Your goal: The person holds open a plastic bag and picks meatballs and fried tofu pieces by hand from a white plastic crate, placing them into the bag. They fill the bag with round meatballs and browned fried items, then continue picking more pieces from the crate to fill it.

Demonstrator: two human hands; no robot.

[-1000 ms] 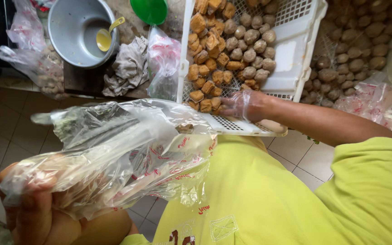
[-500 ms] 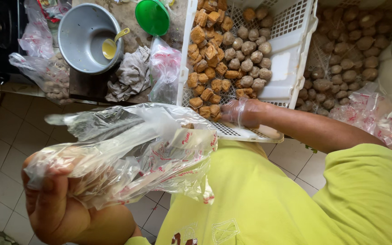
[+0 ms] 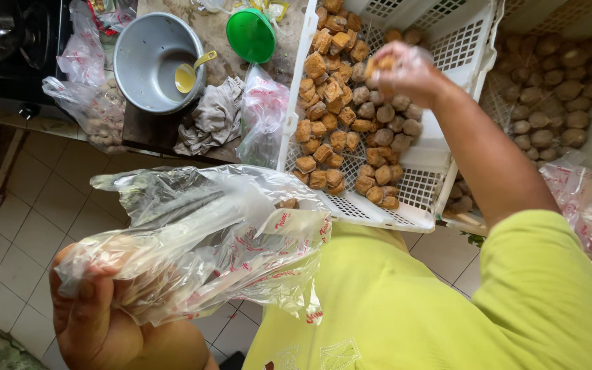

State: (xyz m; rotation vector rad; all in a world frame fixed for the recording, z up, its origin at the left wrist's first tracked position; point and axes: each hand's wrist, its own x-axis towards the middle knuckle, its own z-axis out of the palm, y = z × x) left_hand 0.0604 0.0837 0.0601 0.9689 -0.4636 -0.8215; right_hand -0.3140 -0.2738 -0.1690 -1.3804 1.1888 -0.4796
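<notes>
The left hand point(image 3: 114, 322) is closed around the gathered lower part of a clear plastic bag point(image 3: 207, 240) with red print, held up in front of the yellow-green shirt point(image 3: 433, 301) over the tiled floor point(image 3: 42, 212); the bag's mouth gapes open toward the white slotted crate point(image 3: 412, 185), and one brown piece point(image 3: 287, 203) shows just at its rim, while how much lies inside cannot be told through the crumpled film. The right hand point(image 3: 405, 68), covered in thin clear plastic, hovers over the far half of the crate with its fingers pinched on a few fried tofu puffs point(image 3: 381, 63). Judging from this, the bagging looks early to midway: the crate holds a large heap of square tofu puffs point(image 3: 330, 89) and round fried balls point(image 3: 392, 116), so much is left to move, and the handful in the fingers is not yet in the bag. To the right a second crate of brown balls point(image 3: 556, 82) stands untouched. On the table beyond the crate's left edge sit a grey metal bowl point(image 3: 152, 55) with a yellow spoon point(image 3: 190, 72), a green lid point(image 3: 251, 34), a grey rag point(image 3: 214, 116) and a knotted plastic bag point(image 3: 263, 113) just beside the crate
</notes>
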